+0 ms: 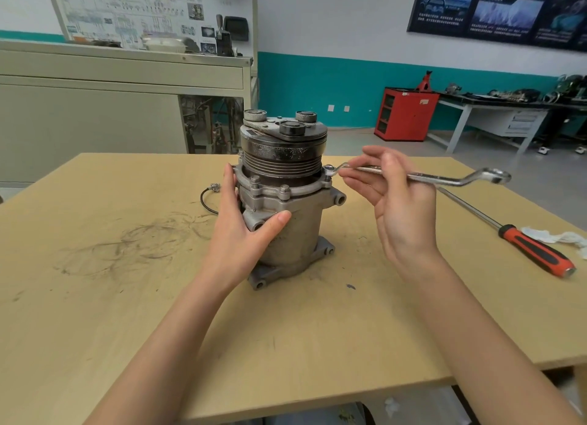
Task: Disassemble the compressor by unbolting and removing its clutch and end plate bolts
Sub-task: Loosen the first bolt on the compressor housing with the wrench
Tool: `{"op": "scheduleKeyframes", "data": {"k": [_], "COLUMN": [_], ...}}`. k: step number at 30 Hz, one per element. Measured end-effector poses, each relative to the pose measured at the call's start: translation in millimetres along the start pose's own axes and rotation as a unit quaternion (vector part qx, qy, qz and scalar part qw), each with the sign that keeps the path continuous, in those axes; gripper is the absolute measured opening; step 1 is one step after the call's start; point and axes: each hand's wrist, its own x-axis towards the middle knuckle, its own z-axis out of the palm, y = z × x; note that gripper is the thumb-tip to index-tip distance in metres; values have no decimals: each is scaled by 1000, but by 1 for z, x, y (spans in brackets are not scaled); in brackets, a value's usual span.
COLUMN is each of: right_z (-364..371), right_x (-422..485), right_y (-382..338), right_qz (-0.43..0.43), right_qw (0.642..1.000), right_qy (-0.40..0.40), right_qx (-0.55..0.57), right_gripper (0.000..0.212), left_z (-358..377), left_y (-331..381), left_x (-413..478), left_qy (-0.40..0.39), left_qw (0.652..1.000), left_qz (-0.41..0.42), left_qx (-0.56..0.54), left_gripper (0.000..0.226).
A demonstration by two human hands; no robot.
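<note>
A grey metal compressor [295, 231] stands upright in the middle of the wooden table [127, 297], with its black grooved clutch pulley [282, 157] on top. Several bolts [285, 192] stick up from the end plate flange under the pulley. My left hand [241, 227] grips the compressor body from the left, thumb across the front. My right hand [397, 202] holds a silver ring spanner [422, 176] by its shaft. The spanner's left ring sits on the flange bolt [329, 170] at the right side.
A long screwdriver with a red and black handle [536, 253] lies on the table at the right, beside a crumpled white rag [559, 237]. A thin black wire [208, 196] trails left of the compressor. Cabinets, a red cabinet [406, 113] and a workbench stand beyond.
</note>
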Motion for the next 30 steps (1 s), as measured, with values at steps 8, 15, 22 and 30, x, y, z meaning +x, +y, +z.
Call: {"op": "scheduleKeyframes", "data": {"k": [8, 15, 22, 30], "right_z": [-7, -6, -2, 2], "right_x": [79, 93, 34, -1], "right_y": [30, 23, -8, -9], "right_qz": [226, 204, -58, -150], "right_qw": [939, 964, 988, 967], "right_qy": [-99, -129, -40, -74], "right_qx": [238, 113, -134, -193], "right_gripper": [16, 35, 33, 16], "left_z": [0, -1, -1, -1], "left_y": [0, 0, 1, 1], "left_x": [-1, -1, -1, -1], "left_qy": [1, -1, 0, 0], "left_qw": [1000, 1000, 1000, 1000], "left_qz": [2, -2, 0, -4], "left_qx": [5, 8, 5, 3], "left_gripper": [117, 118, 118, 118]}}
